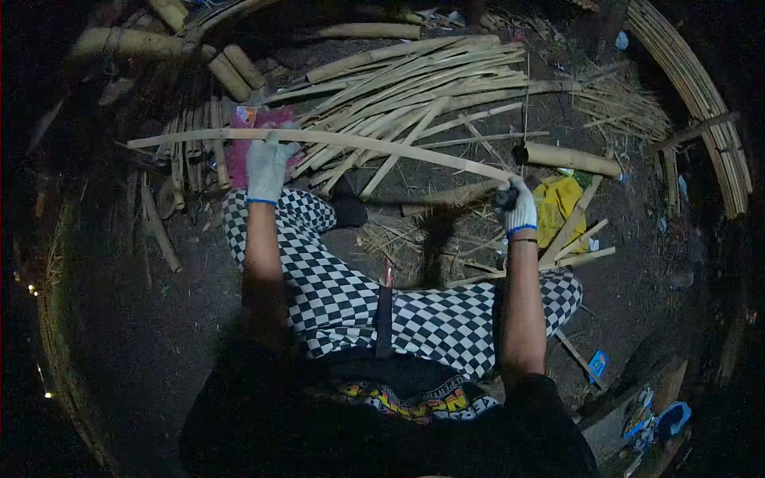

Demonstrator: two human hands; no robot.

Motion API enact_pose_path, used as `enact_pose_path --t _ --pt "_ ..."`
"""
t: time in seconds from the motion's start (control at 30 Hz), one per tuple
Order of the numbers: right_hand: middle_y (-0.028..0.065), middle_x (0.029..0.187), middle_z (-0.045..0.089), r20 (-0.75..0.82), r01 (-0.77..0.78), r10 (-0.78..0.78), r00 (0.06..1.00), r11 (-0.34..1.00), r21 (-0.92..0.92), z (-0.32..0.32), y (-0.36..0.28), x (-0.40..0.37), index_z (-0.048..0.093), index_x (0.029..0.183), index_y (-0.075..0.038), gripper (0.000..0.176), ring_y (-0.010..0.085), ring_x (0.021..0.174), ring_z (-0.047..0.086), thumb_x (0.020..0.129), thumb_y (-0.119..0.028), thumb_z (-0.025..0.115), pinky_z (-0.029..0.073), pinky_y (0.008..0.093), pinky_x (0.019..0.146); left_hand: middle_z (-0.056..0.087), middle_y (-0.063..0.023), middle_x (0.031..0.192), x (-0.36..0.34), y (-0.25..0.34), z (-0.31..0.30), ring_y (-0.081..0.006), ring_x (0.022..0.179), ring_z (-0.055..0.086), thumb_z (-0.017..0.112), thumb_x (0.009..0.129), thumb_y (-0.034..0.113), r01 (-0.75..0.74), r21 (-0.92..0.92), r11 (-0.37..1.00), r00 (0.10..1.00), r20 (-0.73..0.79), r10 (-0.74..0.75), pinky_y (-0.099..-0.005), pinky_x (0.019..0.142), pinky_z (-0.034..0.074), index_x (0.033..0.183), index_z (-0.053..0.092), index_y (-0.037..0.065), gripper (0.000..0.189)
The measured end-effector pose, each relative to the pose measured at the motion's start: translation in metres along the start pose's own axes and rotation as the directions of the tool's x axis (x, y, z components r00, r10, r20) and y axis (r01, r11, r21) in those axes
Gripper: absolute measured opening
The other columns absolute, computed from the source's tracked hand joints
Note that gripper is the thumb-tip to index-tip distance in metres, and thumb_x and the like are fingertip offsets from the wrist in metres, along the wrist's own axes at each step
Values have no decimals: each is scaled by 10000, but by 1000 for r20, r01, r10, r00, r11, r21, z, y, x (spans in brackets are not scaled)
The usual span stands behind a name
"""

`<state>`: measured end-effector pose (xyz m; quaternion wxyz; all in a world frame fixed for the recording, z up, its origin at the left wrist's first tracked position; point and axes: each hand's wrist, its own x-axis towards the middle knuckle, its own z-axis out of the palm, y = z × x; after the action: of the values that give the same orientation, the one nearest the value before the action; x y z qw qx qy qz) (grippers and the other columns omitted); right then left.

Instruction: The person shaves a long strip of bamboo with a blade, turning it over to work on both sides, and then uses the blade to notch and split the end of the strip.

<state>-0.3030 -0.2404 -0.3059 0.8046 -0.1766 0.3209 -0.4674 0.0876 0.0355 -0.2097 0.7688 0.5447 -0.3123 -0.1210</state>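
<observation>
A long, pale bamboo strip (358, 143) stretches across in front of me, bowed slightly upward. My left hand (267, 169), in a white knit glove with a blue cuff, is closed on it left of the middle, and the strip runs on past it to the left. At the strip's right end, my right hand (518, 207) grips it in a matching glove with dark fingertips. Across my checkered trousers (335, 271) lies a long dark handle-like piece (385, 319) with a thin reddish tip. A pink bag (239, 155) is behind my left hand.
A heap of split bamboo strips (398, 95) lies on the dirt floor ahead. To the right are a bamboo tube (574, 159), a yellow bag (558, 209) and a large curved bundle of strips (701, 103). Bamboo sections (231, 73) lie at the upper left. A blue packet (598, 363) is at the lower right.
</observation>
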Motion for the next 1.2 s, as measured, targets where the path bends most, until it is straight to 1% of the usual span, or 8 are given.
enact_pose_path --t 0.17,0.3,0.37,0.47,0.7,0.77,0.9,1.2 --pt "22 670 553 -101 -67 56 993 992 -111 0 2 -13 536 815 -82 135 173 569 545 931 -150 536 486 293 528 629 -121 791 -14 58 41 -172 685 644 560 938 152 -15 379 925 999 -29 28 -294 551 542 1015 511 -27 201" --pt "41 700 569 15 -121 124 992 986 -116 -13 15 -6 547 810 -76 153 169 574 552 927 -174 552 490 292 536 658 -143 771 -15 68 98 -177 686 656 614 910 203 7 -65 998 992 -128 -15 -275 559 527 950 580 -5 215" --pt "28 642 551 -14 -11 7 1000 959 -284 0 20 -14 567 785 -81 184 162 561 539 931 -189 536 447 276 487 672 -122 773 -21 67 119 -165 683 654 624 898 186 -69 508 858 997 14 72 -288 580 505 931 614 -17 206" --pt "24 621 545 -76 -103 86 993 962 -253 -2 22 -12 564 756 -96 201 161 566 540 932 -182 523 429 273 483 646 -159 682 -33 58 155 -266 624 634 611 868 249 -128 679 723 990 134 49 -390 584 458 874 663 -17 271" --pt "38 632 555 -25 -117 115 993 981 -154 4 24 -16 555 772 -95 227 163 510 509 944 -234 506 375 258 446 601 -199 623 -31 -4 182 -324 610 616 594 852 244 -285 659 696 953 276 129 -436 579 440 861 647 -40 288" --pt "52 712 589 -2 -159 171 985 911 -380 -5 19 -15 570 849 -55 164 186 596 568 906 -209 572 461 290 527 606 -186 628 -36 9 186 -317 608 616 583 861 222 -287 646 707 949 294 116 -425 576 445 874 647 -30 260" --pt "59 708 612 57 -83 96 994 976 -202 1 21 -23 600 803 -49 183 174 597 572 893 -205 572 451 305 535 631 -165 673 -48 32 192 -301 620 618 565 877 182 -151 543 826 964 266 1 -406 598 462 898 648 -6 206" --pt "108 743 602 140 -122 139 980 985 -123 -4 21 -18 577 858 -25 127 201 595 574 884 -149 585 474 312 542 650 -165 732 -54 34 202 -268 720 640 594 869 216 -350 609 712 925 345 159 -373 674 470 919 640 -19 245"
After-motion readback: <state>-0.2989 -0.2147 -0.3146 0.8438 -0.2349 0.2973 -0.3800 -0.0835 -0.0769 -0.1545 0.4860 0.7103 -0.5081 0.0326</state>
